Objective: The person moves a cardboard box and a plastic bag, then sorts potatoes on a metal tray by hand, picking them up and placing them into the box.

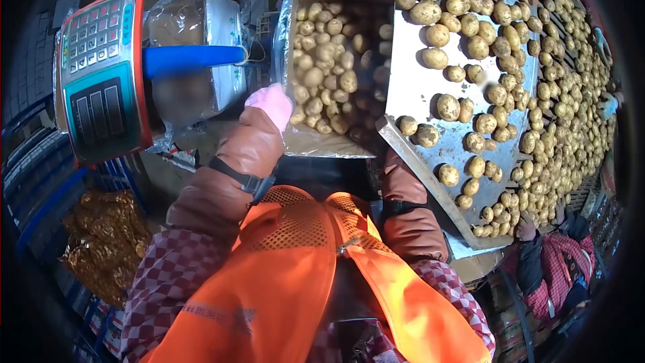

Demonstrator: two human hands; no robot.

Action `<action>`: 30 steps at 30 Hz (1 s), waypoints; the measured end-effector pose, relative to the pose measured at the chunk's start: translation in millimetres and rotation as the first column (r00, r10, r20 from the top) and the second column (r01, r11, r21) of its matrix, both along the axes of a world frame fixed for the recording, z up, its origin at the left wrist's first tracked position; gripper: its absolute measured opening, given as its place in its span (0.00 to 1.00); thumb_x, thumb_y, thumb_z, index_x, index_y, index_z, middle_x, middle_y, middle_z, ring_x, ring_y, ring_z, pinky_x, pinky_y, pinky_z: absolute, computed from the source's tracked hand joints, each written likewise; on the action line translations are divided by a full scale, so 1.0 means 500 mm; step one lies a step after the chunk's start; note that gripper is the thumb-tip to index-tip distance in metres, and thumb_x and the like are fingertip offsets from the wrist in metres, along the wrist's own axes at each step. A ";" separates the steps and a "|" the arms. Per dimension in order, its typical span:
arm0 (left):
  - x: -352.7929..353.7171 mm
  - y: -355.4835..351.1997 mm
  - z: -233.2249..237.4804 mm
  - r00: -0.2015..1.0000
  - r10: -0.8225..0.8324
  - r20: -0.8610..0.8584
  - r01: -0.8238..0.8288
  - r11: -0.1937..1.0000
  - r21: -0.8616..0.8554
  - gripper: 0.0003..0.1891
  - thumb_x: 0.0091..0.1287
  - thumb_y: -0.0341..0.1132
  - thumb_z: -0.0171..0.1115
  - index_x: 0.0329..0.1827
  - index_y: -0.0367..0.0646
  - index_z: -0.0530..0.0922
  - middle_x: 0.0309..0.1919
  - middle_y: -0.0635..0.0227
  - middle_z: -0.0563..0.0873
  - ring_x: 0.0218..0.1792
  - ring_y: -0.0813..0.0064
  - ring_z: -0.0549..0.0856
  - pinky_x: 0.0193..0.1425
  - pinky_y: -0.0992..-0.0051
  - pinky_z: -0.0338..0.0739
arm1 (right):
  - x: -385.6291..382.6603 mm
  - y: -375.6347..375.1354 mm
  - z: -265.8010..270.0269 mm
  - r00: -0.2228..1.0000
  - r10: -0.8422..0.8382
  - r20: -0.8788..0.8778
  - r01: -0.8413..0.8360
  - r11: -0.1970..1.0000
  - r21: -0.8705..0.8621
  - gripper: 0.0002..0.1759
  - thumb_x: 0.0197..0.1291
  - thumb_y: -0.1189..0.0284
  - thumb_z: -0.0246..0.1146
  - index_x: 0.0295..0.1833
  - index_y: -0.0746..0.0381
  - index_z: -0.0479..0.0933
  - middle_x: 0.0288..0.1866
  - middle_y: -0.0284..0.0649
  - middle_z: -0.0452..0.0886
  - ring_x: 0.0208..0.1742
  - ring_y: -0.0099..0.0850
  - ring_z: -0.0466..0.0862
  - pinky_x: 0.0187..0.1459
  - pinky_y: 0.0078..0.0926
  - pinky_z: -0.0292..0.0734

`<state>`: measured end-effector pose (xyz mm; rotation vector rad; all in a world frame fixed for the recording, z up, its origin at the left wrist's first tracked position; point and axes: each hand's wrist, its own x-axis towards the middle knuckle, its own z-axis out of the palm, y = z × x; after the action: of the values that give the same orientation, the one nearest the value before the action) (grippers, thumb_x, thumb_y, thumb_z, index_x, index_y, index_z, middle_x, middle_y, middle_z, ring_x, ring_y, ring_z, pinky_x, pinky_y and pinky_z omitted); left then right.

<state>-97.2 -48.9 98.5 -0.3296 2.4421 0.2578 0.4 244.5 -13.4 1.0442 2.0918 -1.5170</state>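
Observation:
My left hand (270,106), in a pink glove, lies against the left wall of a plastic-lined box (329,148) of potatoes (326,60). Its fingers are bent at the edge of the box. My right forearm reaches under the metal chute (420,154) at the box's right side, and the right hand itself is hidden there. Potatoes lie scattered over the chute, whose lower end meets the box.
A scale display (104,77) on a blue post (195,57) stands at the left, beside another plastic-lined box (225,40). Many potatoes (571,94) cover the sorting table at the right. Co-workers' hands (526,228) are near it. A brown sack (107,245) lies lower left.

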 end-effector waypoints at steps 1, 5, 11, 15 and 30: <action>0.008 0.002 -0.010 0.999 0.018 0.032 -0.016 0.998 -0.055 0.14 0.69 0.36 0.52 0.48 0.47 0.86 0.44 0.50 0.90 0.50 0.49 0.88 0.54 0.54 0.83 | 0.000 0.001 -0.002 1.000 -0.001 0.000 0.001 1.000 0.000 0.20 0.70 0.60 0.64 0.64 0.55 0.80 0.41 0.39 0.86 0.38 0.35 0.85 0.40 0.37 0.79; 0.032 -0.054 -0.053 0.998 0.063 0.023 -0.064 0.997 0.043 0.20 0.72 0.51 0.58 0.51 0.44 0.85 0.44 0.46 0.89 0.50 0.45 0.87 0.55 0.52 0.81 | 0.012 -0.025 0.002 1.000 0.024 0.013 -0.024 1.000 0.010 0.20 0.70 0.60 0.64 0.64 0.55 0.80 0.41 0.39 0.86 0.38 0.35 0.85 0.40 0.38 0.79; 0.058 -0.091 -0.075 0.987 -0.005 -0.160 0.002 1.000 -0.019 0.15 0.68 0.36 0.56 0.55 0.43 0.83 0.46 0.50 0.88 0.51 0.51 0.88 0.56 0.57 0.81 | 0.034 -0.056 0.014 0.998 0.043 0.036 -0.044 0.999 0.026 0.20 0.70 0.61 0.64 0.64 0.54 0.80 0.40 0.39 0.86 0.37 0.35 0.85 0.40 0.38 0.79; 0.092 -0.087 -0.092 0.891 -0.024 -0.452 0.004 0.999 -0.044 0.27 0.67 0.53 0.66 0.63 0.44 0.79 0.41 0.50 0.87 0.43 0.48 0.87 0.50 0.54 0.81 | 0.042 -0.060 0.017 0.998 0.037 0.046 -0.039 0.998 0.040 0.20 0.70 0.61 0.64 0.64 0.54 0.80 0.40 0.39 0.86 0.37 0.35 0.85 0.40 0.38 0.79; -0.035 0.143 -0.145 0.901 -0.423 -0.099 0.417 0.777 0.471 0.31 0.65 0.29 0.59 0.73 0.57 0.71 0.73 0.49 0.71 0.57 0.47 0.84 0.61 0.54 0.80 | 0.197 0.007 0.123 0.989 -0.082 0.125 0.073 0.994 0.075 0.20 0.70 0.62 0.64 0.65 0.53 0.80 0.38 0.40 0.86 0.36 0.35 0.86 0.39 0.39 0.79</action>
<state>-114.6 22.8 26.2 0.4354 2.2622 0.6450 98.7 247.8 48.0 1.2287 2.0507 -1.3806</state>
